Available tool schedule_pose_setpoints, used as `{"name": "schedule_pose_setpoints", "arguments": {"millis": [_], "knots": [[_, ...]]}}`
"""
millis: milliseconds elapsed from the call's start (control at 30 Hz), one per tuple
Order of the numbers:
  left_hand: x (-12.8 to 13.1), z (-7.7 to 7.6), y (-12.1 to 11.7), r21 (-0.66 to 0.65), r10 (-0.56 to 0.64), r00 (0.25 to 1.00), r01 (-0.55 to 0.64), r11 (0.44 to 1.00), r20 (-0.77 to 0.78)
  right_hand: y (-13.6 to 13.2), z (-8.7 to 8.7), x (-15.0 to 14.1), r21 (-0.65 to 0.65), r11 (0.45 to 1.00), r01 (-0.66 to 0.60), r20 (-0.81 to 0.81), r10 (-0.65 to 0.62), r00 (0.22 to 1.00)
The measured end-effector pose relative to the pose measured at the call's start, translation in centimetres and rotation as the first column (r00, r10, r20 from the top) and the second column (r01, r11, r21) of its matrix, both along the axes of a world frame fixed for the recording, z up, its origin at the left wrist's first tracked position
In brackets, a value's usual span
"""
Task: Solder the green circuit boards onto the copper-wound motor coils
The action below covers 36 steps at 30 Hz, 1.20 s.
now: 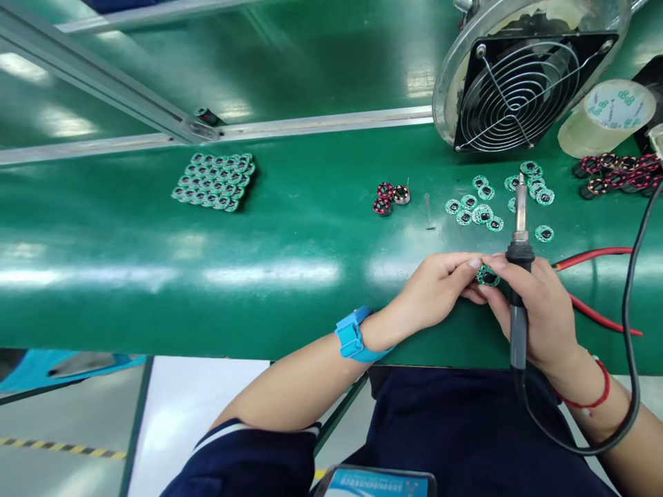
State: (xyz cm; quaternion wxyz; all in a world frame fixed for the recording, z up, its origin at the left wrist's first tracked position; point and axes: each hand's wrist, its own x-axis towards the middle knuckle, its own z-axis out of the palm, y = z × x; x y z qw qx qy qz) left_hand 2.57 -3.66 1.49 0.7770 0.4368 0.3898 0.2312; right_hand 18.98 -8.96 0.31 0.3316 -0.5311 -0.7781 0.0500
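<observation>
My left hand (438,286) is closed on a small round green circuit board (487,276) with a dark centre, pinched at the board's left side. The thumb and fingers of my right hand (543,310) touch the same board from the right. That hand also grips a soldering iron (519,276), its metal tip pointing away from me and off the board. Beyond my hands lie several loose round circuit boards (483,214). What sits beneath the held board is hidden.
Red-handled pliers (595,255) lie partly under my right hand. Three copper-wound coils (383,206) sit mid-bench, with more coils (616,172) at right. A caged fan (515,96) and a tape roll (611,117) stand behind. Neat rows of boards (213,181) lie left. The iron's cable (632,386) loops right.
</observation>
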Motion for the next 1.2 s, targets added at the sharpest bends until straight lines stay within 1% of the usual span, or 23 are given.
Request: {"name": "schedule_pose_setpoints", "arguments": {"millis": [100,200,267,300,333,367,433,467,500,533,600,667,733,767,833,867,933,967,1000,1067,1100,1133,1200], "knots": [[0.0,0.1,-0.3,0.066,-0.020,1.000,0.019,0.998,0.010,0.0,-0.1,0.0,-0.025,1.000,0.008,0.044,-0.007,0.999],[-0.2,0.2,0.0,0.077,-0.035,0.999,0.033,0.996,0.024,0.1,-0.3,0.1,-0.037,0.999,-0.023,0.039,0.025,0.999],[-0.7,0.3,1.1,0.120,0.030,1.000,-0.030,0.992,0.000,0.0,-0.4,0.3,-0.004,0.998,-0.062,-0.001,0.062,0.998],[-1.2,0.4,1.9,0.182,0.102,0.994,-0.095,0.979,-0.027,0.0,-0.4,0.5,0.016,0.997,-0.071,-0.029,0.072,0.997],[-1.9,0.5,2.8,0.272,0.200,0.978,-0.177,0.946,-0.061,-0.1,-0.4,0.7,0.027,0.997,-0.071,-0.060,0.072,0.996],[-2.9,0.5,3.9,0.378,0.320,0.943,-0.265,0.887,-0.091,-0.2,-0.4,1.0,0.024,0.998,-0.058,-0.091,0.060,0.994],[-5.2,0.3,6.2,0.550,0.541,0.826,-0.380,0.744,-0.161,-0.3,-0.3,1.7,-0.007,1.000,-0.004,-0.148,0.003,0.989],[-6.5,0.1,7.3,0.594,0.610,0.766,-0.398,0.699,-0.204,-0.2,-0.1,2.2,-0.031,0.999,0.021,-0.161,-0.026,0.987],[-7.7,-0.4,8.3,0.621,0.649,0.718,-0.395,0.677,-0.252,-0.1,0.1,2.8,-0.053,0.998,0.038,-0.157,-0.046,0.986],[-8.9,-0.9,9.3,0.641,0.673,0.669,-0.373,0.671,-0.316,0.2,0.5,3.5,-0.069,0.996,0.050,-0.138,-0.059,0.989],[-10.9,-2.2,10.9,0.648,0.677,0.645,-0.352,0.675,-0.355,1.3,1.3,5.1,-0.078,0.993,0.084,-0.054,-0.088,0.995],[-12.2,-3.5,12.1,0.671,0.679,0.629,-0.319,0.669,-0.378,2.9,2.0,6.9,-0.070,0.986,0.149,0.055,-0.146,0.988],[-12.6,-4.1,12.7,0.721,0.711,0.586,-0.288,0.631,-0.388,4.9,2.4,8.9,-0.062,0.969,0.240,0.118,-0.231,0.966],[-12.6,-4.1,12.7,0.750,0.736,0.555,-0.275,0.602,-0.388,5.9,2.3,9.8,-0.043,0.950,0.311,0.128,-0.303,0.944],[-12.2,-3.5,12.2,0.805,0.781,0.497,-0.239,0.543,-0.379,7.7,1.9,11.5,-0.060,0.927,0.370,0.121,-0.361,0.925],[-11.7,-2.9,11.7,0.829,0.795,0.478,-0.212,0.517,-0.374,8.3,1.7,12.2,-0.081,0.924,0.374,0.109,-0.365,0.925],[-10.7,-1.6,10.4,0.861,0.790,0.483,-0.132,0.492,-0.378,8.9,1.3,13.0,-0.146,0.931,0.335,0.075,-0.327,0.942],[-10.1,-1.0,9.6,0.864,0.771,0.501,-0.087,0.496,-0.392,8.7,1.2,13.1,-0.163,0.932,0.323,0.054,-0.318,0.946],[-9.5,-0.6,8.9,0.858,0.741,0.523,-0.038,0.513,-0.420,8.3,1.2,13.1,-0.161,0.931,0.327,0.031,-0.327,0.945],[-8.7,-0.1,7.8,0.809,0.647,0.553,0.086,0.582,-0.524,7.1,1.5,12.4,-0.144,0.924,0.355,-0.007,-0.360,0.933],[-8.5,-0.1,7.5,0.774,0.596,0.557,0.145,0.616,-0.578,6.3,1.6,11.9,-0.117,0.914,0.388,-0.020,-0.393,0.919],[-8.3,-0.2,7.3,0.742,0.553,0.554,0.191,0.643,-0.622,5.5,1.8,11.3,-0.116,0.913,0.392,-0.025,-0.398,0.917],[-8.2,-0.6,7.2,0.704,0.509,0.547,0.230,0.672,-0.665,4.1,2.0,10.0,-0.088,0.915,0.395,-0.044,-0.399,0.916]]}}
